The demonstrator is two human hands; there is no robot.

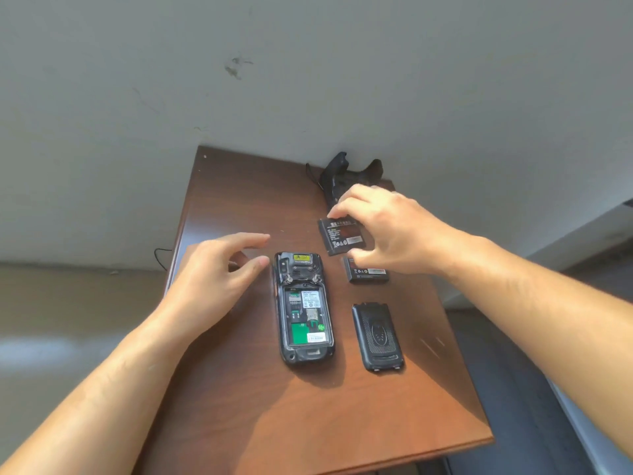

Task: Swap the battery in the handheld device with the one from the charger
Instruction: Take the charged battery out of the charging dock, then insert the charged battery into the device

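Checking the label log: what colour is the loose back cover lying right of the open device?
Black, with a textured oval patch; the back cover shows in the head view.

Bright daylight w/ warm glare on table (239,406) at 6 o'clock; shadows fall toward 9. Slightly soft overall, wide-angle stretch at edges, esp. forearms at 4 & 8.

The right hand (387,228) covers most of the charger (346,173) and the top edge of the second battery (366,273). Label print on both batteries is too tiny to read.
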